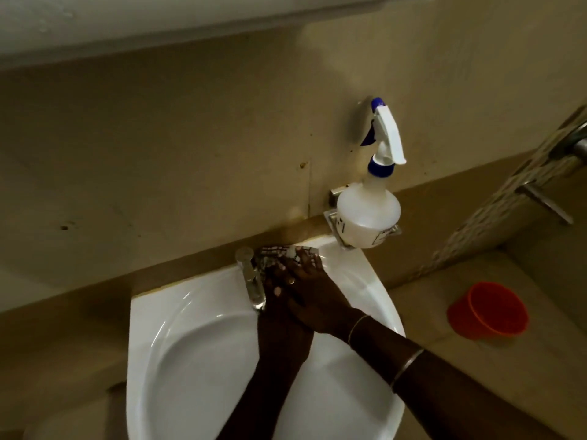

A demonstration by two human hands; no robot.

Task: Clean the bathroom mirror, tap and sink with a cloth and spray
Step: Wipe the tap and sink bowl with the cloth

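One sink [178, 360], white and glossy, is fixed against the wall; its bowl shows no visible dirt or foam, though whether it has been wiped cannot be established. One mirror [95, 17] appears only as a pale lower edge at the top of the view; its condition cannot be judged. One orange cup [489, 311] lies on its side on the surface to the right of the sink, well apart from the work.

One spray bottle [368, 214], white with blue trigger parts, stands in a metal holder [332, 217] on the wall just above the sink's back right corner, not in use. One chrome tap [252, 281] rises at the back rim. One patterned cloth [286, 254] is bunched on the back rim just to the right of the tap's base.

Two hands are present, crossed over each other. The right hand [305, 281] presses on the cloth, fingers spread over it and bearing down rather than closed round it. The left hand [279, 312] lies beneath, beside the tap; its grip cannot be told.

Judgement: the tap stage is in hand; the sink bowl probably remains to be done.
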